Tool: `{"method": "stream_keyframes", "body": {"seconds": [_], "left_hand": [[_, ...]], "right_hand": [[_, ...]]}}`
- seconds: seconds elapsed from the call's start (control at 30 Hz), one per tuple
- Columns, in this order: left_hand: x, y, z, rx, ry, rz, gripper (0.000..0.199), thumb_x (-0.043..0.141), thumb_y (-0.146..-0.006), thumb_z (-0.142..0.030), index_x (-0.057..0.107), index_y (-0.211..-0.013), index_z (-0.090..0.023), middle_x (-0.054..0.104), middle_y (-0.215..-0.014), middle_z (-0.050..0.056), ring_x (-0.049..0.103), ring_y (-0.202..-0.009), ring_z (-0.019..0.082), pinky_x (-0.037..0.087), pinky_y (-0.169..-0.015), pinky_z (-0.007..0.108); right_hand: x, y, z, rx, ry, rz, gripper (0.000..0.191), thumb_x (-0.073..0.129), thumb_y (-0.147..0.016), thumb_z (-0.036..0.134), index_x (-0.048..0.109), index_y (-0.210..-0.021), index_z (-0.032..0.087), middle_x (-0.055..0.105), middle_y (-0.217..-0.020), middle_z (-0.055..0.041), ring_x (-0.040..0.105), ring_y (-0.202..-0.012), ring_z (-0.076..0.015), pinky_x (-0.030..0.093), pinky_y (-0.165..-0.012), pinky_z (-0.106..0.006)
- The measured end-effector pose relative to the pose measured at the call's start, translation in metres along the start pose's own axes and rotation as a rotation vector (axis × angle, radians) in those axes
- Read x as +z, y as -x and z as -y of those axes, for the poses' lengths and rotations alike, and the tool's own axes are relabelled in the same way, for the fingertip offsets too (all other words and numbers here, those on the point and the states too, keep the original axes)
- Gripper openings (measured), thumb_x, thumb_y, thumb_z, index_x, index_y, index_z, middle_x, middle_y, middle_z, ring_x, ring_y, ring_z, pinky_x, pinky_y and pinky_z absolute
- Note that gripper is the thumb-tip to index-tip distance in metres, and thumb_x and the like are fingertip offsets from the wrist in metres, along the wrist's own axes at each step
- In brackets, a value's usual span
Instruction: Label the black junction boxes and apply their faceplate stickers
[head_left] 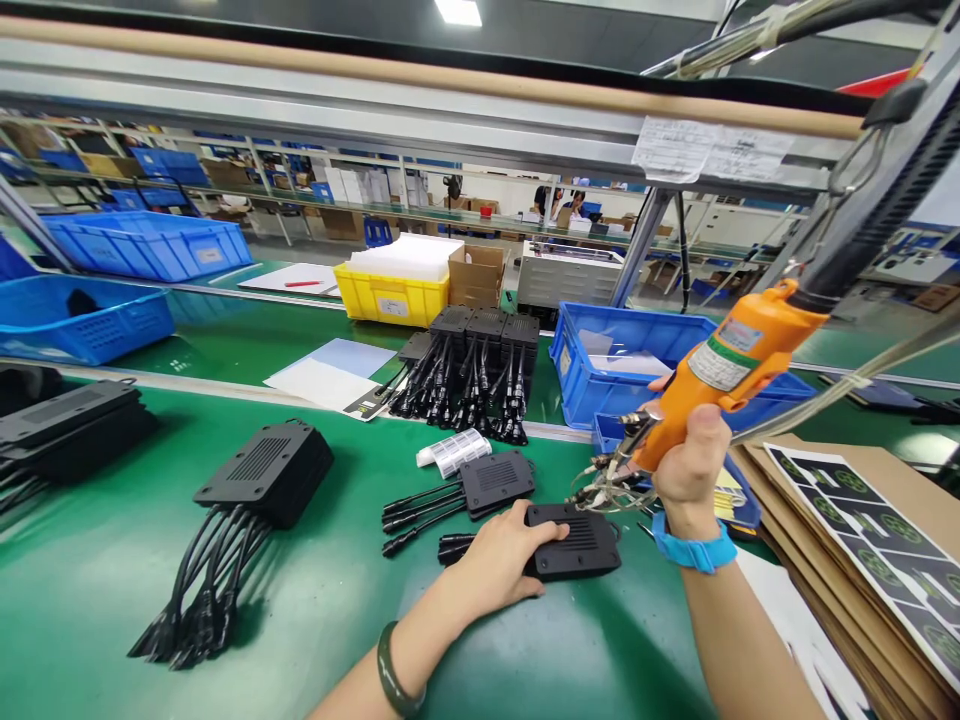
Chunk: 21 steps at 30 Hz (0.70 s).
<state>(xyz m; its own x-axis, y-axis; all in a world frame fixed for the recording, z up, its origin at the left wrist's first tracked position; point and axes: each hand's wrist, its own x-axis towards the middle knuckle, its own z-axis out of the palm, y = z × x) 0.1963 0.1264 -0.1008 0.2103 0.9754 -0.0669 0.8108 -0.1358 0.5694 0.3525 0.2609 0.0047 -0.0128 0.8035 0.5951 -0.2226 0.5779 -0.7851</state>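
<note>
My right hand [691, 465] is wrapped around an orange electric screwdriver [731, 370] that hangs from a black cable. The screwdriver's tip end points down and left, among some pale wires, above a black box with slotted vents [576, 545]. My left hand [504, 560] grips the left end of this box, thumb and fingers on either side, holding it flat on the green bench. Black cables [455, 547] come out of its left end, partly hidden by my hand. Just behind lies a similar black box [497, 480] with several cables. A sheet of white labels [455, 452] rests beyond it.
Stacked black boxes [264, 465] with cables stand at left, more [487, 330] at the back. A blue bin [577, 365], a yellow bin [390, 297] and a blue basket [90, 335] stand behind. Cardboard sheets [810, 560] with printed labels [870, 520] are at right. A metal beam [375, 110] crosses overhead.
</note>
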Motion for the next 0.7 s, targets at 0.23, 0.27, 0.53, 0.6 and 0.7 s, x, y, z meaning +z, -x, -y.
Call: {"method": "stream_keyframes", "body": {"seconds": [0.23, 0.27, 0.53, 0.6, 0.7], "left_hand": [[0.003, -0.003, 0.004, 0.016, -0.002, -0.024, 0.086, 0.087, -0.062, -0.024, 0.046, -0.137, -0.039, 0.044, -0.12, 0.009, 0.058, -0.105, 0.03, 0.051, -0.093, 0.041], [0.004, -0.004, 0.004, 0.014, -0.003, -0.024, 0.086, 0.087, -0.062, -0.025, 0.046, -0.137, -0.039, 0.044, -0.12, 0.009, 0.058, -0.105, 0.03, 0.051, -0.093, 0.041], [0.003, -0.001, -0.001, -0.004, -0.009, -0.007, 0.084, 0.086, -0.066, -0.037, 0.044, -0.139, -0.041, 0.042, -0.129, 0.01, 0.056, -0.112, 0.033, 0.048, -0.097, 0.045], [0.001, -0.001, -0.001, 0.014, -0.001, -0.029, 0.077, 0.081, -0.069, -0.048, 0.045, -0.138, -0.042, 0.04, -0.132, 0.01, 0.055, -0.115, 0.033, 0.047, -0.1, 0.046], [0.0, -0.001, -0.001, 0.026, -0.001, -0.049, 0.069, 0.075, -0.075, -0.052, 0.046, -0.137, -0.044, 0.039, -0.133, 0.009, 0.053, -0.118, 0.032, 0.045, -0.102, 0.046]], "right_hand": [[0.001, 0.006, 0.013, -0.044, -0.052, 0.004, 0.043, 0.049, -0.082, 0.057, 0.067, -0.093, 0.02, 0.054, -0.055, 0.0001, 0.046, -0.037, -0.0137, 0.035, -0.031, -0.024], [0.003, 0.003, 0.022, -0.081, -0.045, -0.015, 0.043, 0.05, -0.08, 0.057, 0.068, -0.091, 0.02, 0.054, -0.056, -0.0002, 0.047, -0.04, -0.0138, 0.036, -0.033, -0.024], [0.033, -0.02, 0.068, -0.187, -0.091, -0.087, 0.045, 0.045, -0.09, 0.055, 0.069, -0.1, 0.018, 0.052, -0.059, -0.0005, 0.047, -0.04, -0.0107, 0.036, -0.034, -0.023], [0.037, -0.016, 0.058, -0.104, -0.104, -0.032, 0.045, 0.047, -0.089, 0.056, 0.068, -0.104, 0.019, 0.053, -0.059, -0.0002, 0.045, -0.039, -0.011, 0.036, -0.033, -0.024], [0.037, -0.007, 0.036, 0.001, -0.103, 0.051, 0.045, 0.048, -0.088, 0.056, 0.065, -0.107, 0.019, 0.054, -0.057, 0.0012, 0.047, -0.039, -0.0125, 0.038, -0.034, -0.025]]}}
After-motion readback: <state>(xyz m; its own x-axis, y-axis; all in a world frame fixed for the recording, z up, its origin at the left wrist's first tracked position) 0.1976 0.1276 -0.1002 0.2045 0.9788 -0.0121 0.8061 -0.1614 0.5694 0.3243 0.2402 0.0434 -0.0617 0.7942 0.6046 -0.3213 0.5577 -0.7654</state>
